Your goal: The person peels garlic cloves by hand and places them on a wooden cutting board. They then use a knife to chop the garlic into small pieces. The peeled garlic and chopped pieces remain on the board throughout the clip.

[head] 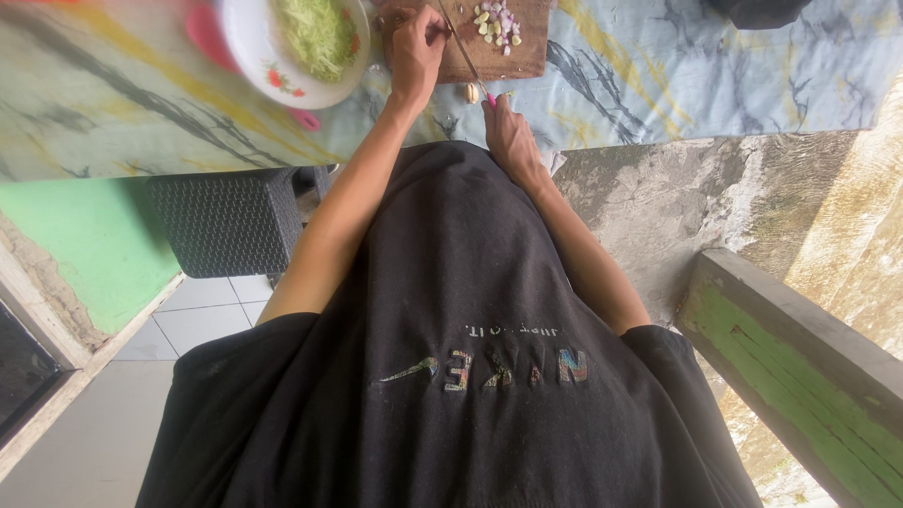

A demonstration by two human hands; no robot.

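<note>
Knife [463, 49] gripped in right hand [513, 136], fingers clenched round pink handle, blade angled across wooden cutting board [515, 58]. Left hand [417, 49] on board by blade, fingers curled down over something; cannot tell what. Chopped pale and purple bits [499, 25] piled just right of blade: small, light, likely slick, prone to scatter. Blade thin, stiff; safest hold at handle. One peeled clove [471, 91] off board's near edge. White plate of shredded greens [315, 42] just left, crowding left elbow. Patterned tablecloth [715, 75] beneath.
</note>
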